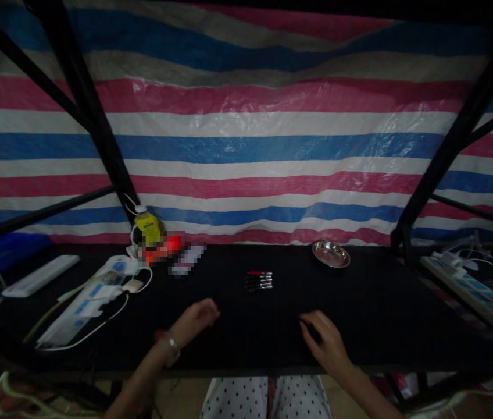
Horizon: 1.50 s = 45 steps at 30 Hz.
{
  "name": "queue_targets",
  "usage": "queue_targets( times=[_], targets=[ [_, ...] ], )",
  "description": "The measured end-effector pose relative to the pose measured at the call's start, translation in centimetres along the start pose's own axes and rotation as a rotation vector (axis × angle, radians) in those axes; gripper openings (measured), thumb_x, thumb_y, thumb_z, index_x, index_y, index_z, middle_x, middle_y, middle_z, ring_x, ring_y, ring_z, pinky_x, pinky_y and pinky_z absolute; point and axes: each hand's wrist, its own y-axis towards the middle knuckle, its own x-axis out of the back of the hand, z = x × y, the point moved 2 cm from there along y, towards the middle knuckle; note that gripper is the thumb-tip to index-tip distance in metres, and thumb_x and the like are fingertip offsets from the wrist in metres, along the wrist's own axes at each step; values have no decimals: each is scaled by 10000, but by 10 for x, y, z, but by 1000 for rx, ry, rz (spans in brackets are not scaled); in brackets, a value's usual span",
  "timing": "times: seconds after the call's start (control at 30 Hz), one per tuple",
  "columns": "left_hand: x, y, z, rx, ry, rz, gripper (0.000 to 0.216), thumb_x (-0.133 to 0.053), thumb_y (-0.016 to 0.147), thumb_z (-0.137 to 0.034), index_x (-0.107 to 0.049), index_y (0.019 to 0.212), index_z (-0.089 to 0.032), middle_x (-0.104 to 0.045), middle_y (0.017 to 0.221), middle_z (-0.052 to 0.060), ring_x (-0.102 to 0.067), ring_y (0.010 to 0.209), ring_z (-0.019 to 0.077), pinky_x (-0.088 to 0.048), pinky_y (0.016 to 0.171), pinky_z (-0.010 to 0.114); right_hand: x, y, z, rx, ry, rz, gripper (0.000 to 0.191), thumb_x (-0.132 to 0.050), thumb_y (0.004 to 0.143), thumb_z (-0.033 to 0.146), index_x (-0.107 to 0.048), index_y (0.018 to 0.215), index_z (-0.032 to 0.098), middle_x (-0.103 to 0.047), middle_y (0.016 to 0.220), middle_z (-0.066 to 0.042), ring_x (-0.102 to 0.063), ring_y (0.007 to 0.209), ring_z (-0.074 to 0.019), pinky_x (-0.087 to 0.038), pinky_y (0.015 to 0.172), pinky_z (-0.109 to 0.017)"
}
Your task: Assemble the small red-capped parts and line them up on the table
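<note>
My left hand [196,320] is over the black table, left of centre, with its fingers loosely bent and nothing visible in them. A bracelet circles its wrist. To the right of it, my right hand [325,340] rests near the table's front edge, thumb and forefinger curved with a gap between them; I see nothing held there. Beyond and between both hands lies a neat row of several short pens [259,284] with silvery ends, the farthest one red, the others dark. Neither hand touches them. A shiny round metal dish [331,254] sits farther back on the right.
A yellow-labelled bottle [147,226] stands at the back left beside blurred-out items. White power strips with cables [83,302] lie on the left, and another strip [473,291] on the right. Dark frame posts [429,151] rise before a striped sheet [264,122].
</note>
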Motion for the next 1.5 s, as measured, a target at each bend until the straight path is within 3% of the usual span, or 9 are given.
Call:
queue_targets(
  times=[0.13, 0.33, 0.6, 0.7, 0.8, 0.93, 1.07, 1.3, 1.5],
  targets=[
    [-40, 20, -19, -163, 155, 150, 183, -726, 593, -223, -619, 739, -199, -518, 683, -26, -466, 602, 116, -388, 571, 233, -44, 80, 8, 8, -61, 82, 279, -552, 797, 267, -591, 1072, 272, -531, 1020, -67, -562, 914, -214, -487, 810, -366],
    [-88, 27, -11, -217, 260, 77, 263, -713, 572, -183, -630, 820, -210, -503, 744, -10, -484, 688, 149, -390, 647, 258, -86, 99, 0, 61, -134, 180, 333, -602, 767, 232, -576, 1098, 251, -484, 1041, -65, -544, 954, -210, -456, 862, -344],
    [-84, 23, -1, -231, 98, 58, 285, -701, 570, -223, -601, 835, -194, -476, 716, -30, -421, 611, 118, -355, 582, 234, -87, 96, -4, 15, -175, 182, 209, -597, 775, 244, -602, 984, 242, -484, 1001, -42, -554, 864, -177, -446, 809, -325],
    [-86, 22, -4, -190, -13, 11, 320, -717, 555, -311, -568, 809, -185, -466, 677, -39, -407, 588, 111, -346, 573, 234, -88, 97, -5, 32, -49, 171, 131, -574, 787, 245, -625, 908, 239, -517, 954, -31, -548, 861, -171, -428, 814, -320],
    [-84, 21, -7, -97, -198, -98, 346, -644, 629, -471, -514, 776, -186, -451, 625, -42, -419, 573, 114, -350, 572, 240, -90, 102, -10, -46, 286, 86, 128, -598, 768, 323, -630, 833, 217, -554, 853, -21, -540, 780, -156, -436, 731, -291],
    [-76, 22, -7, -28, -317, -187, 406, -524, 693, -598, -477, 697, -194, -452, 593, -34, -435, 555, 115, -352, 563, 241, -90, 109, -25, -387, 939, -68, 286, -688, 663, 434, -603, 803, 199, -521, 643, 25, -443, 526, -97, -384, 493, -226],
    [-72, 23, -7, -38, -305, -163, 441, -505, 696, -629, -470, 648, -192, -457, 586, -34, -427, 526, 105, -350, 543, 235, -83, 113, -30, -524, 1374, 3, 252, -706, 659, 385, -592, 781, 197, -522, 630, 29, -360, 430, -51, -310, 379, -178],
    [-80, 20, -10, -23, -245, -85, 422, -550, 690, -607, -503, 719, -188, -465, 579, -43, -439, 529, 104, -342, 523, 225, -78, 114, -25, -590, 1515, 85, 244, -710, 662, 366, -602, 796, 193, -496, 629, 43, -247, 388, -17, -214, 323, -149],
    [-83, 19, -15, -98, -217, -71, 416, -581, 699, -565, -523, 882, -196, -472, 612, -51, -451, 561, 106, -343, 543, 223, -88, 108, -14, -619, 1312, 196, 301, -759, 616, 370, -598, 740, 148, -492, 568, 49, -251, 369, 6, -133, 333, -153]
  ],
)
